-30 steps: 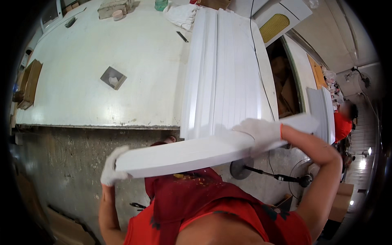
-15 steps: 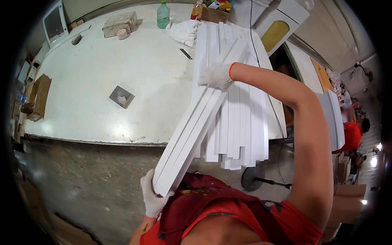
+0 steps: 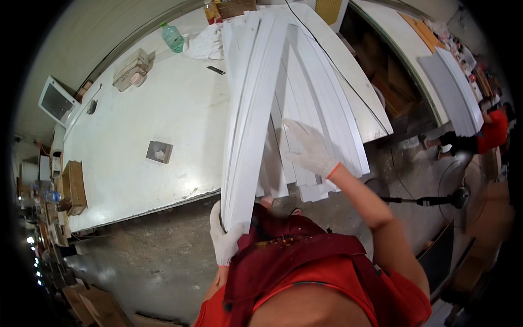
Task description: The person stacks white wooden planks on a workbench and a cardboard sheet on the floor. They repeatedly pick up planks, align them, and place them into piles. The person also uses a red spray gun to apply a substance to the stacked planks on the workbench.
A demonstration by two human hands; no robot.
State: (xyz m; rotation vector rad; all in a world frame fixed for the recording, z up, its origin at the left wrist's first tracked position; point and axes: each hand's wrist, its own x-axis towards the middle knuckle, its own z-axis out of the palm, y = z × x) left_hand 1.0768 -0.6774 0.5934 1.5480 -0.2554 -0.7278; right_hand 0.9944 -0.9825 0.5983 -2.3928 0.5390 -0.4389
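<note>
My left hand [image 3: 224, 237], in a white knitted glove, is wrapped round the near end of a bundle of long white strips [image 3: 251, 117]. This bundle runs away from me over the table's front edge, its far part resting on the table. To its right lies a fanned pile of similar white strips [image 3: 321, 114], their near ends jutting past the edge. Over that pile my right hand [image 3: 309, 146] is held with thumb and fingers apart, gloved and holding nothing. Whether its fingertips touch the strips, I cannot tell.
The white table [image 3: 185, 109] carries a small grey square piece [image 3: 159, 151], a green bottle [image 3: 172, 38], a white cloth [image 3: 204, 46] and a dusty block [image 3: 131, 70]. A black cable [image 3: 339, 71] crosses at right. Beyond stand a fan [image 3: 457, 196] and a person in red [image 3: 494, 131].
My right hand has let go of the strip bundle and drawn back toward me, fingers spread. The bundle points more straight ahead; my left hand keeps its grip. The view has turned.
</note>
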